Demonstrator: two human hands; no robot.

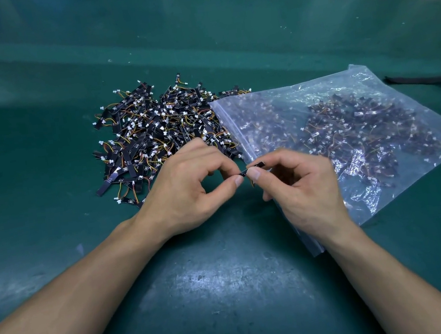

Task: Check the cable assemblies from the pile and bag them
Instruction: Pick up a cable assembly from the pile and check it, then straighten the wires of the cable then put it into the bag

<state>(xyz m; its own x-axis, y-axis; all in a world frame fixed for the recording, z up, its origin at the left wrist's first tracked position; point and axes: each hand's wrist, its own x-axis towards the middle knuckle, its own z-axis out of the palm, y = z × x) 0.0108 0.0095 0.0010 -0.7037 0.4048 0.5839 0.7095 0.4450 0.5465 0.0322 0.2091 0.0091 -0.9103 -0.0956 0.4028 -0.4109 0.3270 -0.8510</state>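
Green matting covers the desk (43,151), and on it the job looks to be somewhere around its middle. A large pile (159,135) of cable assemblies, black strips with short coloured wires and white plugs, lies heaped at the far centre, so plenty remains to be checked. To the right, touching the pile's edge, a clear plastic bag (349,133) lies flat with its open mouth toward the pile and the hands; a good many assemblies show through the film, spread mostly toward its right half. By the look of it, the bagged share is roughly comparable to what remains, though an exact count is beyond telling.

One cable assembly (252,169) is under inspection just near of the pile, held above the desk beside the bag's mouth. The left hand (188,188) pinches its left end between thumb and forefinger, the other fingers curled loosely. The right hand (300,184) pinches the right part likewise, thumb on the near side and the remaining fingers folded in; wires hang below, mostly hidden.
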